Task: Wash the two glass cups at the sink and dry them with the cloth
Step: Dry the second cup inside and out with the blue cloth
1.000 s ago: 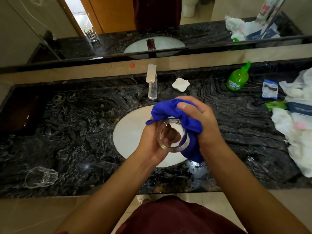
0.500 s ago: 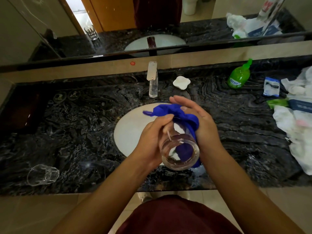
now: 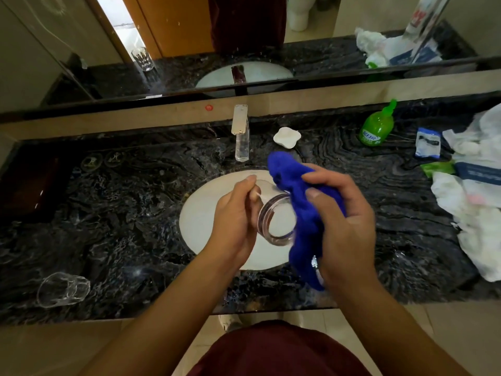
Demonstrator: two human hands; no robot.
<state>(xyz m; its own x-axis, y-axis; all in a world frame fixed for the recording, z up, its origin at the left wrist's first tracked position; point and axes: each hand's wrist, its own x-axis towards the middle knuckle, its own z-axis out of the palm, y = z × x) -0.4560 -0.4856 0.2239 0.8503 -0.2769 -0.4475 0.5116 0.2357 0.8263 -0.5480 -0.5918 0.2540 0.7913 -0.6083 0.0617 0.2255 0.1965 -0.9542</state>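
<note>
Left hand [image 3: 233, 213] grips glass cup [image 3: 276, 219] tilted over sink [image 3: 200, 213], mouth toward camera. Right hand [image 3: 344, 221] clutches blue cloth [image 3: 306, 213] against cup's rim. Second cup [image 3: 63, 289] lies on its side, tabletop [image 3: 122, 213] far left.

Cloth [image 3: 306, 213] in the right-hand grip is bright royal blue, the glass [image 3: 276, 221] beside it totally clear. Counter [image 3: 122, 213] underneath is black marble with swirly grey veins, sink [image 3: 200, 221] plain white, and off right of the grip there's a lime green bottle [image 3: 376, 128].
</note>
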